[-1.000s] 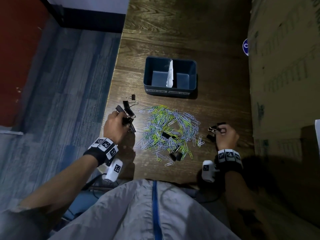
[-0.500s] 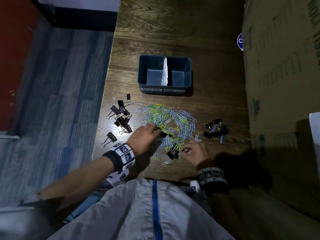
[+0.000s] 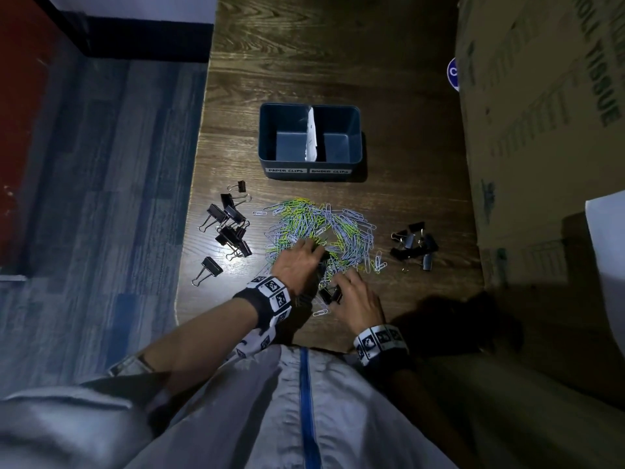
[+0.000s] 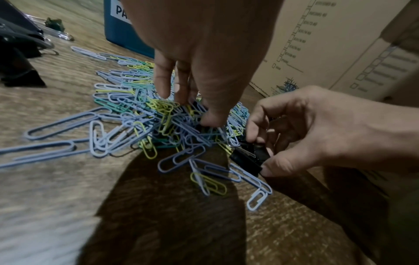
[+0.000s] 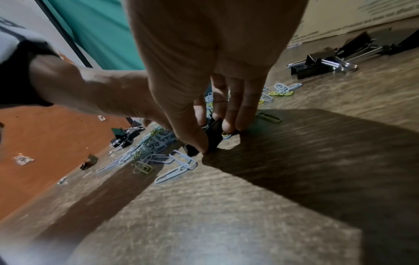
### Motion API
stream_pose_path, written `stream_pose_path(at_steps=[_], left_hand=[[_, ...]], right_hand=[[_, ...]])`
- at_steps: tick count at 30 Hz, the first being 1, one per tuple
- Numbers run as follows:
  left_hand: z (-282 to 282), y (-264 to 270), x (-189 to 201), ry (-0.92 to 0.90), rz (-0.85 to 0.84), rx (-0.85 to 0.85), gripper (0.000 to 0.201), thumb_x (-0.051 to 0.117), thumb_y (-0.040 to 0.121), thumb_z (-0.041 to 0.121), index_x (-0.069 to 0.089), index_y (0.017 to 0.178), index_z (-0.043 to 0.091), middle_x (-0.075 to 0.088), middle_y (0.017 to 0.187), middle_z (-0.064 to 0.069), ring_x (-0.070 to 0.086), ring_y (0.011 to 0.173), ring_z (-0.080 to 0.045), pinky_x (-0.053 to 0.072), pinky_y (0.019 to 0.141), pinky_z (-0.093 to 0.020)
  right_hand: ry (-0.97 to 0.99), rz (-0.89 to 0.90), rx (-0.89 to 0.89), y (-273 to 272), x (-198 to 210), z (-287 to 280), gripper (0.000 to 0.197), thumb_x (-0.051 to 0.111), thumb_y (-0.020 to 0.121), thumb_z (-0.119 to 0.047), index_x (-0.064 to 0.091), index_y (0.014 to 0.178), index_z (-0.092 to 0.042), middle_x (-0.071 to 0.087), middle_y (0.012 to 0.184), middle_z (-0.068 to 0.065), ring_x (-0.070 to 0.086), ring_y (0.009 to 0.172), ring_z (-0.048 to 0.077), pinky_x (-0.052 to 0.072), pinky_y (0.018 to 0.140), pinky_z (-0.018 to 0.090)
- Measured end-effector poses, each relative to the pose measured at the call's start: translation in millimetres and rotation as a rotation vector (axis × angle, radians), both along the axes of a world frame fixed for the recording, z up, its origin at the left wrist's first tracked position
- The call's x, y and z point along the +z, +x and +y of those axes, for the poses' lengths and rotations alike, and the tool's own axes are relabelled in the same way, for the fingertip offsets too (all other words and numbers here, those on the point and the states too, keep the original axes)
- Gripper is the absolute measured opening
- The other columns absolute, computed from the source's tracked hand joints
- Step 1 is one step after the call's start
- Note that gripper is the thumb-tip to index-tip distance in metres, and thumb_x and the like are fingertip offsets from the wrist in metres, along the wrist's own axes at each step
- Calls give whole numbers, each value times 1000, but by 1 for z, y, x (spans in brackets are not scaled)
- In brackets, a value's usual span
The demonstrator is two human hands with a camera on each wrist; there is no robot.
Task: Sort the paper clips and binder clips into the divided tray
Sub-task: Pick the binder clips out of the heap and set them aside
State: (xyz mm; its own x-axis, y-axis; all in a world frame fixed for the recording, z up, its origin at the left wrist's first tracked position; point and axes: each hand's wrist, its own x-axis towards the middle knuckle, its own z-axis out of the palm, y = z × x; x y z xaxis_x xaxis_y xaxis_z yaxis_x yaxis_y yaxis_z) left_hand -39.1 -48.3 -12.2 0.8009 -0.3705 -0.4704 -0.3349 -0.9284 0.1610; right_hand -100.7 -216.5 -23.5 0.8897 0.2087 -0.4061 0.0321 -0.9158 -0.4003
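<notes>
Right hand [image 5: 204,114] pinching binder clip [image 5: 213,136], left hand [image 4: 204,71] prob. digging pile [image 3: 321,231]

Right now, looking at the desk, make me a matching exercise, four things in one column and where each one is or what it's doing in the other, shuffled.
Things
1. right hand
2. left hand
3. tray
4. cardboard box

Places or states
A. stands along the right side of the desk
B. pinches a black binder clip at the near edge of the paper clips
C. sits beyond the pile, both compartments without clips
D. fingers dig into the middle of the pile

Pairs: 1-B, 2-D, 3-C, 4-A
</notes>
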Motion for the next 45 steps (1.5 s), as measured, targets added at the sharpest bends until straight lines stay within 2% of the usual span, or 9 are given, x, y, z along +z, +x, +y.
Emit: stream_pose_path(at_steps=[8, 14, 21, 25, 32, 36, 39, 43, 45], left_hand=[[-3, -4, 4, -16, -15, -61, 55, 66, 87, 23, 42, 135, 15, 46, 135, -8, 43, 121, -25, 54, 87, -43], [-3, 0, -4, -135, 2, 19, 42, 68, 88, 27, 52, 124, 15, 58, 119, -9, 52, 107, -25, 56, 83, -43], [12, 2, 7, -528, -64, 226, 38, 71, 83, 9, 55, 116, 18, 65, 105, -2, 65, 85, -20, 53, 63, -27], [21, 7, 9, -693, 73, 329, 34, 69, 83, 3, 59, 110, 21, 64, 112, 0, 64, 94, -17, 56, 79, -30], [30, 19, 10, -832, 272, 699, 15, 70, 86, 12, 70, 94, 24, 69, 106, 9, 64, 99, -12, 52, 83, -29], [32, 20, 13, -1005, 451, 936, 17, 64, 87, 0, 68, 93, 16, 66, 102, 2, 65, 98, -22, 60, 79, -39], [34, 20, 12, -1008, 484, 983, 21, 64, 87, -3, 65, 103, 10, 64, 107, -5, 67, 96, -24, 61, 71, -39], [37, 20, 11, -932, 411, 947, 28, 75, 81, 6, 65, 106, 14, 65, 107, -8, 67, 88, -24, 58, 55, -27], [38, 20, 11, -887, 379, 896, 31, 77, 79, 8, 65, 107, 17, 64, 110, -5, 66, 92, -24, 60, 61, -31]], right_hand=[[111, 17, -190, 3, 4, -9, 32, 81, 66, -33, 58, 88, -29, 50, 97, -5, 58, 89, 22, 52, 69, 36], [191, 17, -422, 26, 22, -26, 34, 83, 71, -7, 65, 87, -30, 53, 102, -5, 58, 86, 12, 46, 69, 20], [258, -146, -668, 67, 35, -64, 30, 81, 70, -1, 70, 90, -20, 59, 106, 5, 61, 81, 12, 51, 76, 22], [214, -175, -737, 84, 34, -79, 25, 79, 71, -4, 70, 86, -22, 56, 102, 0, 60, 79, 10, 48, 76, 21], [89, -246, -691, 86, 20, -81, 29, 79, 72, 1, 70, 94, -15, 57, 114, 13, 53, 111, 31, 45, 95, 36], [113, -350, -626, 65, 15, -60, 23, 75, 75, -1, 70, 93, -15, 60, 109, 14, 58, 102, 34, 50, 87, 39], [137, -246, -471, 49, 4, -47, 20, 75, 78, -3, 70, 91, -18, 66, 102, 7, 65, 83, 28, 53, 70, 34], [-15, -20, -404, 34, -11, -37, 39, 76, 81, -16, 61, 114, -28, 48, 127, 3, 60, 102, 26, 57, 78, 42], [-77, 37, -370, 29, -14, -31, 43, 74, 84, -22, 55, 122, -32, 39, 132, 3, 56, 111, 26, 56, 83, 44]])
